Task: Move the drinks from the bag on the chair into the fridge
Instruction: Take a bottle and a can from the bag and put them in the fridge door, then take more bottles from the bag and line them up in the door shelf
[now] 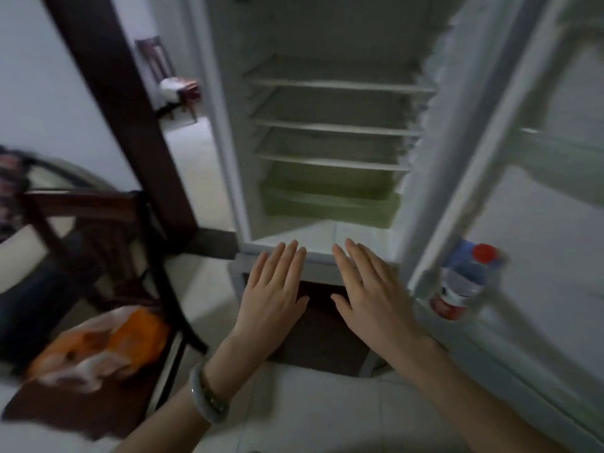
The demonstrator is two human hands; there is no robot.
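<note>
- Left hand (274,289) and right hand (369,295) hover empty, fingers straight, before the open fridge (225,142).
- The bag (108,348) lies on the chair (81,204); its drinks are hidden, likely heavy and smooth, so grip each round the body.
- One bottle (464,279) stands in the door (539,256).

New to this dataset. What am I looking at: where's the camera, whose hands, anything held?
No robot here: one wide-angle camera sits on a person's head, looking forward and down. The left hand and right hand are bare, fingers straight, holding nothing, in front of the open fridge. Its shelves look bare above a green drawer. One bottle with a red cap stands in the door. At lower left an orange and white bag lies on a dark chair. Blur hides the bag's contents.
</note>
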